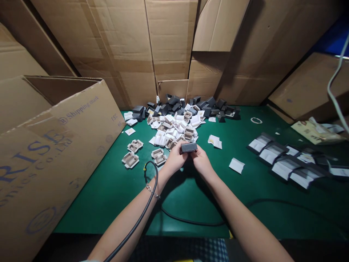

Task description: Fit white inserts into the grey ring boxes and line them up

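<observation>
A small dark grey box (pixel 189 147) is held up between both my hands over the middle of the green table. My left hand (pixel 176 158) closes on its left side, and my right hand (pixel 200 159) grips the right side. Just beyond them lies a heap of folded white card inserts (pixel 174 125), some with brown insides. Several opened-out inserts (pixel 130 160) rest left of my left hand. Behind the heap, dark grey boxes (pixel 173 105) are piled against the cardboard. A white card piece (pixel 237 165) lies flat to the right of my right hand.
At the left stands a large open carton (pixel 54 145). Rows of dark boxes with white inserts (pixel 280 160) lie on the right of the green table (pixel 109 203). A black cord (pixel 147 207) runs along my left wrist and across the table. Cardboard sheets (pixel 122 47) wall the back.
</observation>
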Available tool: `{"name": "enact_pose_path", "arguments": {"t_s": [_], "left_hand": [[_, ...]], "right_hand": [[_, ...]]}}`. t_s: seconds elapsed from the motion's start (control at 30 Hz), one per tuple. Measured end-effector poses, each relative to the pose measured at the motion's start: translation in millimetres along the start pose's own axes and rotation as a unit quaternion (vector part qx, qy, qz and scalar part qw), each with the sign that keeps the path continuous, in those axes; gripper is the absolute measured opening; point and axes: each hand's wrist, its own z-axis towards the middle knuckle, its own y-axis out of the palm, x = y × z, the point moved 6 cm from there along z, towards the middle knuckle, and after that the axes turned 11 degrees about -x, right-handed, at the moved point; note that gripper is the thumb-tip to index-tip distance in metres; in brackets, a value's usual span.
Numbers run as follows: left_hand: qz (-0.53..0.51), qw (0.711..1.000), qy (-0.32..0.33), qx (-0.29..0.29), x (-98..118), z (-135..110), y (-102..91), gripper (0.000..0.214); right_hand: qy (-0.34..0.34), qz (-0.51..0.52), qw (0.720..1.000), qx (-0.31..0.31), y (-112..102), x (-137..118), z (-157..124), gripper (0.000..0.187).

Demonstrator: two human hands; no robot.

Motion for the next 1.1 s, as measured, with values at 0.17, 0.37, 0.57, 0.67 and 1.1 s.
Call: {"name": "enact_pose_path", "arguments": {"t_s": [0.17, 0.37, 0.57, 0.67, 1.1], "left_hand": [[0.023, 0.999, -0.001, 0.021, 7.1, -4.8, 0.7, 0.035], [0.054, 0.998, 0.009, 0.032, 7.8, -5.7, 0.6, 0.033], [0.093, 0.995, 0.000, 0.047, -3.0, -4.6, -2.7, 0.040], [0.070, 0.996, -0.005, 0.052, -9.1, -3.3, -3.5, 0.046], [-0.182, 0.975, -0.121, 0.042, -22.8, -3.3, -2.2, 0.030]], "right_hand": [[-0.011, -0.046, 0.999, -0.006, -1.7, -5.1, -2.6, 0.026], [-0.013, -0.039, 0.999, -0.003, -0.7, -6.9, -2.8, 0.023], [0.045, 0.024, 0.999, 0.016, 1.3, 3.5, -1.2, 0.029], [0.071, 0.056, 0.996, 0.019, 1.9, 3.9, -1.4, 0.033], [0.150, 0.109, 0.982, -0.034, 10.3, -1.6, -5.0, 0.029]]}}
